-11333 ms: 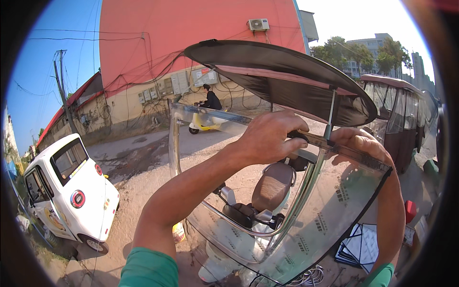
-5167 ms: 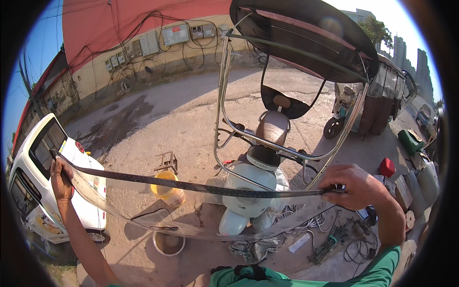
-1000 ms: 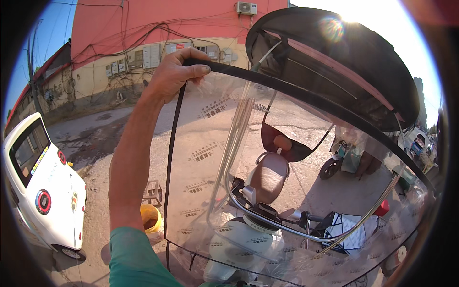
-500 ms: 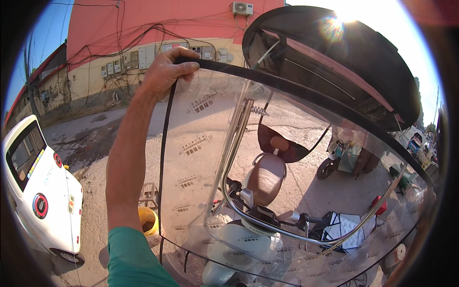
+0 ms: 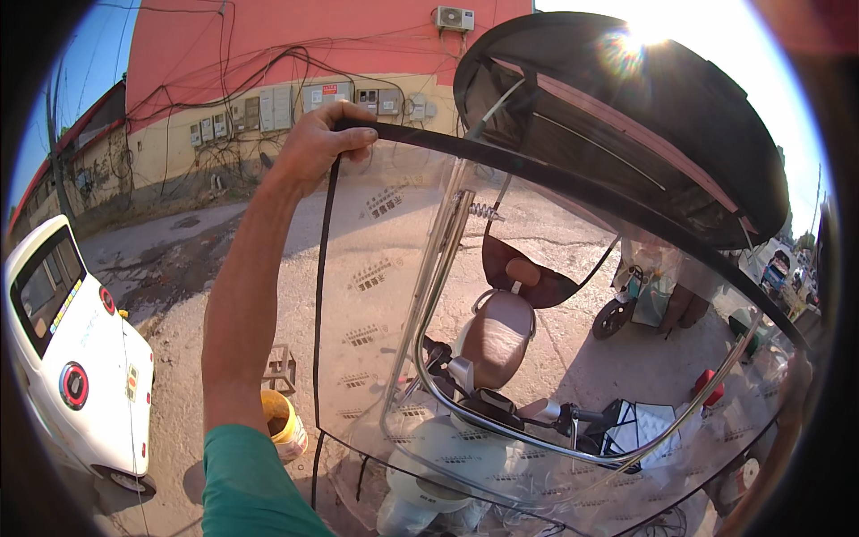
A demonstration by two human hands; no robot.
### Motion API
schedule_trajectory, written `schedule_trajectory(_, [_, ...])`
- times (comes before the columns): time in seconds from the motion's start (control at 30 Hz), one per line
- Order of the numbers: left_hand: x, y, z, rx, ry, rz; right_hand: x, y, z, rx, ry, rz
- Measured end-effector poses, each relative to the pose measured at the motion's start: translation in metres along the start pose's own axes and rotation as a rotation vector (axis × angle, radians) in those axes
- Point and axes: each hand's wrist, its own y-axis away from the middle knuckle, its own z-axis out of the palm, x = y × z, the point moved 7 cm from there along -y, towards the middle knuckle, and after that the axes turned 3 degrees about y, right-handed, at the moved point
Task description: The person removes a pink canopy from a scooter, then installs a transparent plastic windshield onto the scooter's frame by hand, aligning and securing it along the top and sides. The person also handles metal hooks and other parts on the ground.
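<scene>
My left hand (image 5: 324,146) pinches the black-edged top left corner of a clear plastic windshield sheet (image 5: 362,268), held upright with printed marks repeated across it. My right hand (image 5: 792,380) is only faintly visible at the far right rim, beside the sheet's right edge, its fingers unclear. Through the sheet show a chrome tube frame (image 5: 573,452) with a spring, a scooter's pale body (image 5: 429,470), brown seat (image 5: 497,331) and handlebars. A black canopy (image 5: 626,116) with a pink inner strip stands above and behind the sheet's top edge.
A small white car (image 5: 107,376) stands at the left. A yellow bucket (image 5: 282,430) and small stool (image 5: 277,362) sit beside the scooter. Another vehicle (image 5: 644,291), a red container (image 5: 707,383) and clutter lie right. A pink wall (image 5: 331,36) with wires and meter boxes backs the road.
Since five seconds ago the sheet has risen from low and level to upright before the frame. In the last half second my left hand and its corner shifted slightly down and right.
</scene>
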Motion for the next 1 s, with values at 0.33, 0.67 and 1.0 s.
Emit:
schedule_trajectory(0.33, [0.007,0.022,-0.003,0.034,0.159,0.078,0.016,0.012,0.039,-0.231,-0.271,0.058])
schedule_trajectory(0.67, [0.044,0.047,0.033,-0.003,0.112,0.103,0.014,0.05,0.084,0.099,0.464,0.034])
schedule_trajectory(1.0, [0.066,0.059,0.073,-0.098,0.065,0.062,-0.163,0.1,0.522,-0.322,0.651,-0.465])
